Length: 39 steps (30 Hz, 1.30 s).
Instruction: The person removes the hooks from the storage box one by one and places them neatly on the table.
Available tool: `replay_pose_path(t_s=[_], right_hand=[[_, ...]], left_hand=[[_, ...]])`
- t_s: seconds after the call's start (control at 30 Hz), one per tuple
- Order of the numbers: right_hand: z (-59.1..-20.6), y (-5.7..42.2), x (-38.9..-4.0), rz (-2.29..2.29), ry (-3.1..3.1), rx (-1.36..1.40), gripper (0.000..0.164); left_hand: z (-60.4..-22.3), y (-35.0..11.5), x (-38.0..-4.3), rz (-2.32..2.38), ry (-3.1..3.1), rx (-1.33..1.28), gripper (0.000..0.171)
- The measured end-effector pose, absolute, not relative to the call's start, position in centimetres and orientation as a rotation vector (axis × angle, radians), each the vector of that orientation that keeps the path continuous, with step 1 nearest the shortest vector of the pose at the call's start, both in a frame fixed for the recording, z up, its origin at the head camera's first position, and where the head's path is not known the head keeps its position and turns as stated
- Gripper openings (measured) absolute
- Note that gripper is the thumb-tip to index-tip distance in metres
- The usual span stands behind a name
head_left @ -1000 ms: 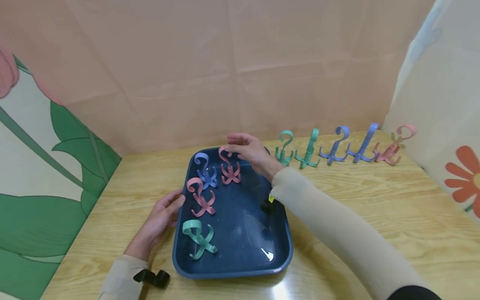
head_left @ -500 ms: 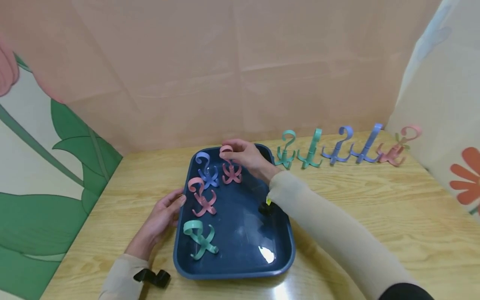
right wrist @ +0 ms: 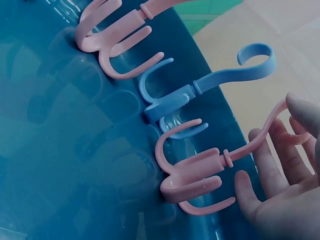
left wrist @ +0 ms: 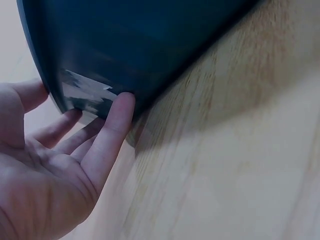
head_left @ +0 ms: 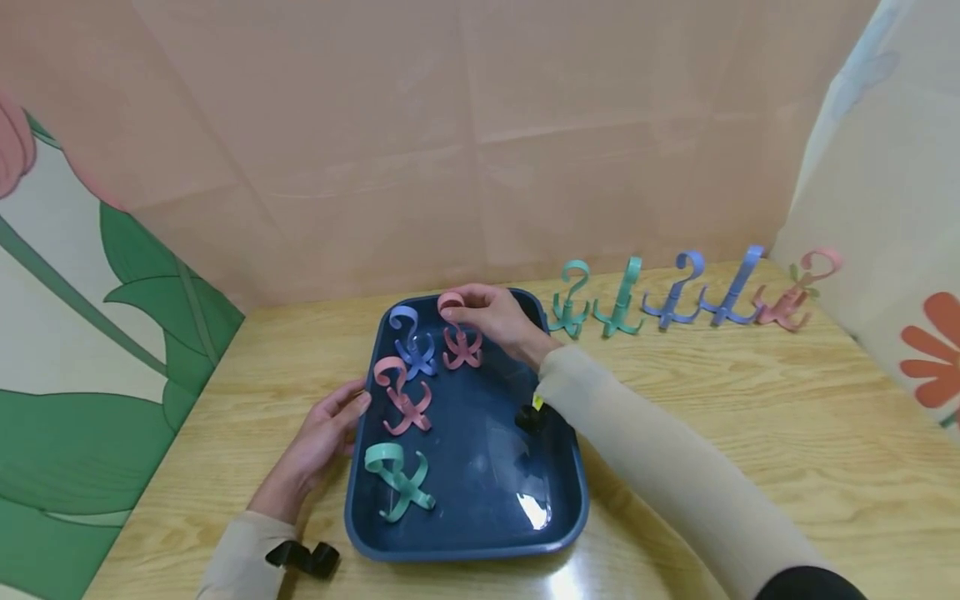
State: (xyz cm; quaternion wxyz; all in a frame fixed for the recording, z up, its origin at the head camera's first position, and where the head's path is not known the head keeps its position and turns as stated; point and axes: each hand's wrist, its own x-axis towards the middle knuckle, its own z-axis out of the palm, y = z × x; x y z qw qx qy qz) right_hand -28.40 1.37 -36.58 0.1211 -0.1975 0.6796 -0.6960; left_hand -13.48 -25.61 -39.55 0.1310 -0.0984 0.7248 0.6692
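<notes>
At the far end of a blue tray (head_left: 480, 551), my right hand (head_left: 498, 321) pinches the curved top of a pink four-prong hook (head_left: 462, 350). The right wrist view shows its prongs resting against the tray wall, with my fingers around the stem (right wrist: 250, 150). My left hand (head_left: 326, 433) holds the tray's left side, thumb on the rim and fingertips against the outer wall (left wrist: 100, 50). Along the left inside stand a blue hook (head_left: 416, 357), a second pink hook (head_left: 407, 408) and a green hook (head_left: 405, 483).
On the wooden table (head_left: 712, 417), several more hooks line up at the back right: two green (head_left: 570, 315), two blue (head_left: 670, 308) and a pink one (head_left: 783, 308). A peach cloth backdrop (head_left: 480, 150) rises behind. Black straps with small mounts (head_left: 303, 557) sit on both wrists.
My right hand has come down and slightly left onto the top of the far pink hook and now pinches it. My left hand has stayed on the tray's side.
</notes>
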Motion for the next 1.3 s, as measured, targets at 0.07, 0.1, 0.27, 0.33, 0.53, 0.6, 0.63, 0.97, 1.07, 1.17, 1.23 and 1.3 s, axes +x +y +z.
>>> replay_pose_path(t_s=[0.07, 0.1, 0.27, 0.33, 0.53, 0.6, 0.63, 0.97, 1.07, 1.17, 1.23, 1.3], right_hand=[[-36.5, 1.3, -28.4, -2.038, 1.989, -0.568, 0.028], [-36.5, 1.3, -28.4, -2.039, 1.990, -0.567, 0.028], [-36.4, 1.4, -28.4, -2.046, 1.982, -0.549, 0.030], [-36.4, 1.4, -28.4, -2.049, 1.980, -0.541, 0.030], [-36.3, 1.6, -28.3, -2.008, 2.057, -0.550, 0.030], [-36.3, 1.6, -28.3, -1.993, 2.084, -0.558, 0.030], [-36.3, 1.6, -28.3, -1.991, 2.088, -0.560, 0.029], [-35.9, 1.4, -27.8, -2.008, 2.096, -0.553, 0.024], [-35.7, 1.3, -27.8, -1.998, 2.111, -0.562, 0.022], [-35.5, 1.2, -27.8, -1.993, 2.134, -0.592, 0.022], [-35.4, 1.2, -27.7, -1.994, 2.145, -0.624, 0.023], [-35.2, 1.2, -27.5, -1.994, 2.152, -0.638, 0.025]], left_hand=[[-39.5, -25.6, -13.5, 1.943, 2.105, -0.288, 0.058], [-39.5, -25.6, -13.6, 1.941, 2.106, -0.286, 0.059], [-39.5, -25.6, -13.7, 1.933, 2.107, -0.275, 0.059], [-39.5, -25.6, -13.7, 1.934, 2.105, -0.274, 0.060], [-39.5, -25.5, -13.8, 1.936, 2.104, -0.268, 0.060], [-39.5, -25.5, -13.8, 1.934, 2.105, -0.271, 0.059], [-39.5, -25.4, -13.8, 1.935, 2.106, -0.273, 0.059], [-39.5, -25.5, -13.5, 1.925, 2.113, -0.264, 0.059], [-39.5, -25.6, -13.4, 1.929, 2.111, -0.263, 0.059], [-39.4, -25.6, -13.4, 1.935, 2.112, -0.264, 0.058], [-39.4, -25.5, -13.4, 1.938, 2.111, -0.263, 0.058], [-39.4, -25.5, -13.3, 1.939, 2.112, -0.267, 0.058]])
